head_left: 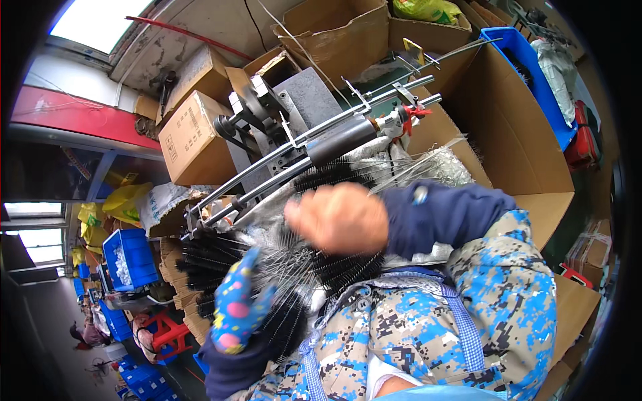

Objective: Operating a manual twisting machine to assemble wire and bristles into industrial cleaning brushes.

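A heap of black bristle brushes with thin wire stems lies in front of me on a silvery sheet. My left hand, in a blue glove with pink and yellow dots, closes around a fanned bundle of these brushes. My bare right hand is blurred by motion, fingers curled, just above the bundle and the pile. What it grips is unclear. Behind it stands a grey metal machine with long steel rods and a black roller.
Open cardboard boxes crowd the right and back, and a closed carton sits left of the machine. Blue plastic crates and a red stool stand at the lower left. A blue bin holds more brushes at the upper right.
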Demonstrator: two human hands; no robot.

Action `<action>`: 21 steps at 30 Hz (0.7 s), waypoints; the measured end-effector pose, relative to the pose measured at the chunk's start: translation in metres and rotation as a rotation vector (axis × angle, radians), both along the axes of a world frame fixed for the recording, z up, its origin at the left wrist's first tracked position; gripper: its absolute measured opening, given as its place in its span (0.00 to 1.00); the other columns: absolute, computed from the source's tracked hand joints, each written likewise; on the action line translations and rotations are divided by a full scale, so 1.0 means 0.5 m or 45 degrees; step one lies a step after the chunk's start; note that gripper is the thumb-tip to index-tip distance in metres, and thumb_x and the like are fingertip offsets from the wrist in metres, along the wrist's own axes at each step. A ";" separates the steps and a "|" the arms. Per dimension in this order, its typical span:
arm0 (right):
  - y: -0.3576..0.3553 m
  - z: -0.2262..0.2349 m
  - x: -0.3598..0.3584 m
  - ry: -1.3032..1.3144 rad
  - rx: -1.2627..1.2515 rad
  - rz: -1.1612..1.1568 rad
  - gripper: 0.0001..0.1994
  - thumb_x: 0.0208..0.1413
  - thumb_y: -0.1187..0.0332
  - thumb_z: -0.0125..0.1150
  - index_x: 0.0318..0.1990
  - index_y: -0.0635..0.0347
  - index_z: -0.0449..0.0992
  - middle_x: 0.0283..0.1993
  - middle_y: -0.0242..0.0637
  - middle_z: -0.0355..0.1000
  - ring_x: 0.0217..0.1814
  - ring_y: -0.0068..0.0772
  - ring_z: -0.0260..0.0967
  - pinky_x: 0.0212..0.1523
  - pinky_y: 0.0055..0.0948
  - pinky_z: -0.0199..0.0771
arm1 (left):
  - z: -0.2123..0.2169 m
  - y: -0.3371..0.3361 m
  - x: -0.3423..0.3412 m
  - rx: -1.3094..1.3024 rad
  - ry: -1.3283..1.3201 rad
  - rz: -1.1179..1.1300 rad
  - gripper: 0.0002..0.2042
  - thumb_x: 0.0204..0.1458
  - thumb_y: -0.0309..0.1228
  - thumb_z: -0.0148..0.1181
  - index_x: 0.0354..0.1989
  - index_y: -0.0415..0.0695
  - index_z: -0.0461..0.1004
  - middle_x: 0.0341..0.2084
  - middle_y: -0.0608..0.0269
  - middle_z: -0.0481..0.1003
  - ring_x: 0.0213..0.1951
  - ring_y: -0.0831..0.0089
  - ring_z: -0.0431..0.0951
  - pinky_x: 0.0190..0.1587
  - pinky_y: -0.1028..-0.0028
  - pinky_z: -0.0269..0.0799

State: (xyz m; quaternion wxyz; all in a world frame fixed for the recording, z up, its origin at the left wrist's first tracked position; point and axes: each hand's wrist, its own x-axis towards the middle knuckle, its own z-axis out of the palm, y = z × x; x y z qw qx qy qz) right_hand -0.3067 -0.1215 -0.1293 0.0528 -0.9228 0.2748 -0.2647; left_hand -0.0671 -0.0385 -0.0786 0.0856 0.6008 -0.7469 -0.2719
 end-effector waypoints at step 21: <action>-0.342 -0.091 0.001 0.493 0.159 -0.628 0.09 0.47 0.71 0.53 0.36 0.60 0.77 0.42 0.45 0.70 0.45 0.43 0.70 0.41 0.39 0.71 | 0.023 0.070 0.166 0.179 -1.249 0.176 0.20 0.40 0.21 0.51 0.44 0.54 0.73 0.43 0.58 0.71 0.42 0.55 0.70 0.38 0.58 0.68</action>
